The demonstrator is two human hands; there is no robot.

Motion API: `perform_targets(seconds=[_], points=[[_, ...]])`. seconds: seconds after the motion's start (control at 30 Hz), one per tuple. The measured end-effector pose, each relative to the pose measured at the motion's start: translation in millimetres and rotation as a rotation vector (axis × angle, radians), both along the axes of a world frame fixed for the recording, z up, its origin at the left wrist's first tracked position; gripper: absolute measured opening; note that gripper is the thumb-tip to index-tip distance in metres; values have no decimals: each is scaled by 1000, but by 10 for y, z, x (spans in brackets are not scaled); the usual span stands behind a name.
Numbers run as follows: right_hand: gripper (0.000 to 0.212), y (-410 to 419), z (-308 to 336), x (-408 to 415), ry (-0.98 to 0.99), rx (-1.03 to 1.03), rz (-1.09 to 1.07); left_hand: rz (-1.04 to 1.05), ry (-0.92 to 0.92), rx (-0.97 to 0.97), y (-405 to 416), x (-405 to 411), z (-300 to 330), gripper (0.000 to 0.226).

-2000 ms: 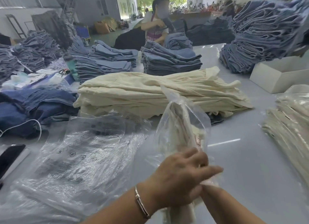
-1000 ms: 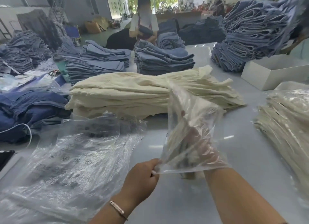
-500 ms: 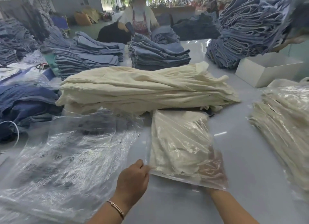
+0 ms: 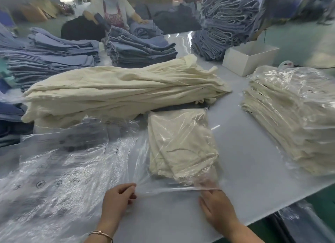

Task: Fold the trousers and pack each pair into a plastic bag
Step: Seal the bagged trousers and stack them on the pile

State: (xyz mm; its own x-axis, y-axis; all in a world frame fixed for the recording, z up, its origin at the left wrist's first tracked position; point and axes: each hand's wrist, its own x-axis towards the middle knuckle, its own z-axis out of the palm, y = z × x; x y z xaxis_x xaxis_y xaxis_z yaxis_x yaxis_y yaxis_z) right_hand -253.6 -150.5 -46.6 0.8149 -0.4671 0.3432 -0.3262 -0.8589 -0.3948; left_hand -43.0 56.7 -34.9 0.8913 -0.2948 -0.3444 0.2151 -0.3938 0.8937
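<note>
A folded cream pair of trousers (image 4: 181, 144) lies flat on the white table (image 4: 244, 170) inside a clear plastic bag (image 4: 163, 186). The bag's open mouth faces me. My left hand (image 4: 117, 197) pinches the left corner of that mouth. At the right corner my right hand (image 4: 215, 204) holds the flap, fingertips tucked under the plastic. Behind the bag lies a long pile of unfolded cream trousers (image 4: 117, 90). A stack of bagged cream trousers (image 4: 293, 119) stands at the right.
Several empty printed plastic bags (image 4: 59, 170) spread over the left of the table. Blue denim stacks (image 4: 137, 48) fill the back, with a tall heap (image 4: 226, 19) at back right. A white box (image 4: 250, 57) sits nearby. A person (image 4: 114, 10) works at the far side.
The bag with the trousers was held upright, then laid flat on the table. My right hand came out of the bag and both hands now hold its open edge.
</note>
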Motion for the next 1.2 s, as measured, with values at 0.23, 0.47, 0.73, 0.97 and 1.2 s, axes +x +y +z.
perform_targets(seconds=[0.23, 0.47, 0.73, 0.97, 1.2], points=[[19, -123, 73, -242, -196, 571, -653, -198, 286, -154, -62, -148, 25, 27], [16, 518, 254, 214, 78, 1296, -400, -250, 324, -98, 67, -156, 46, 6], [16, 1238, 180, 978, 4, 1944, -342, -266, 289, -93, 91, -179, 78, 12], [24, 1298, 193, 1075, -131, 1943, -397, -299, 181, -71, 97, -129, 55, 23], [21, 1151, 230, 1062, -299, 1932, -575, -259, -79, -19, 70, -143, -27, 29]])
